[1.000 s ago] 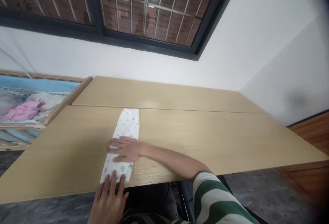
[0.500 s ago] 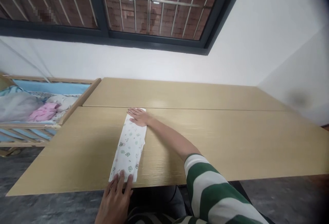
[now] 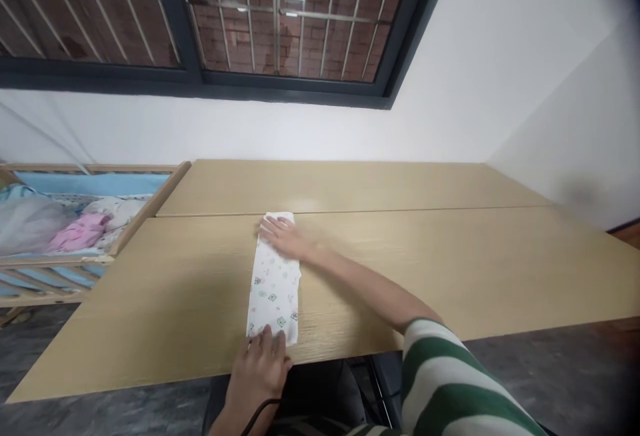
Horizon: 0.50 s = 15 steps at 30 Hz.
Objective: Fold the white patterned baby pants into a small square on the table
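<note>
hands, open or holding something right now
Left hand: open, fingertips at the patterned cloth's near end, not gripping.
Right hand: open, palm down over its far end, slightly blurred.

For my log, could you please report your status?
Left hand at near end of patterned cloth, right hand on far end. Cloth lying on table. Crib off left.

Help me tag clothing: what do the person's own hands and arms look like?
The left hand and right hand are gloveless. The right sleeve has green and white stripes; a thin black cord or band crosses the left wrist.
</note>
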{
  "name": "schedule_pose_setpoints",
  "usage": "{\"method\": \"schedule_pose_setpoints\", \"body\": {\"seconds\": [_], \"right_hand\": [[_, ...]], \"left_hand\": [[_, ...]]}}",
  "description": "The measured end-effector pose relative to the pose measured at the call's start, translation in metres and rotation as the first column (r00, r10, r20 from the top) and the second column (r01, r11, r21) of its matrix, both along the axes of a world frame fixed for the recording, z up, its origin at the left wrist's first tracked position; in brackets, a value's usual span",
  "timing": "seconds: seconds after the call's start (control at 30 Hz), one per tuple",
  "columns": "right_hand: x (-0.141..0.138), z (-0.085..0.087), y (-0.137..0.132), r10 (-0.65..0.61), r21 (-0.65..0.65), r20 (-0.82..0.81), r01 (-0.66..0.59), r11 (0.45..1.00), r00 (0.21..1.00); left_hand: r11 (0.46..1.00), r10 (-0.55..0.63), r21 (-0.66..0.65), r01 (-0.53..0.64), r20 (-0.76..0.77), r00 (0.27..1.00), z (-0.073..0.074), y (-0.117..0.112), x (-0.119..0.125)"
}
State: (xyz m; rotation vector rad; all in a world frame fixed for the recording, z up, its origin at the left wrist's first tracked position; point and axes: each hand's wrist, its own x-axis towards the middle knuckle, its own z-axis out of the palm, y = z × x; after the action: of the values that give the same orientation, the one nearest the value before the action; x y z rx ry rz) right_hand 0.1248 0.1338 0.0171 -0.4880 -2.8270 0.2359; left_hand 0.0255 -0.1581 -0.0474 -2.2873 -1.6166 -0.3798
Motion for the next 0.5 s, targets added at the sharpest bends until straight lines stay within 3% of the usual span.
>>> {"method": "schedule_pose_setpoints", "body": {"seconds": [0.07, 0.13, 0.27, 0.4, 0.5], "right_hand": [[0.022, 0.011, -0.048, -0.017, -0.058, -0.002, 0.017, 0.998, 1.000], [0.047, 0.019, -0.096, 0.055, -0.166, 0.029, -0.049, 0.985, 0.998], [0.092, 0.015, -0.173, 0.145, -0.227, 0.095, -0.121, 0.966, 0.985], [0.111, -0.006, -0.218, 0.032, -0.114, 0.134, -0.016, 0.993, 0.990], [0.115, -0.012, -0.237, -0.032, -0.169, 0.079, 0.045, 0.985, 0.996]], "left_hand": [[0.999, -0.036, -0.013, 0.037, 0.079, 0.996, 0.010, 0.001, -0.014], [0.998, -0.039, -0.040, 0.045, 0.140, 0.989, 0.017, 0.002, -0.029], [0.989, -0.123, -0.052, 0.136, 0.197, 0.973, 0.014, 0.000, -0.051], [0.975, -0.209, -0.028, 0.220, 0.220, 0.953, 0.002, -0.012, -0.056], [0.958, -0.241, -0.082, 0.275, 0.290, 0.926, 0.004, -0.025, -0.053]]}}
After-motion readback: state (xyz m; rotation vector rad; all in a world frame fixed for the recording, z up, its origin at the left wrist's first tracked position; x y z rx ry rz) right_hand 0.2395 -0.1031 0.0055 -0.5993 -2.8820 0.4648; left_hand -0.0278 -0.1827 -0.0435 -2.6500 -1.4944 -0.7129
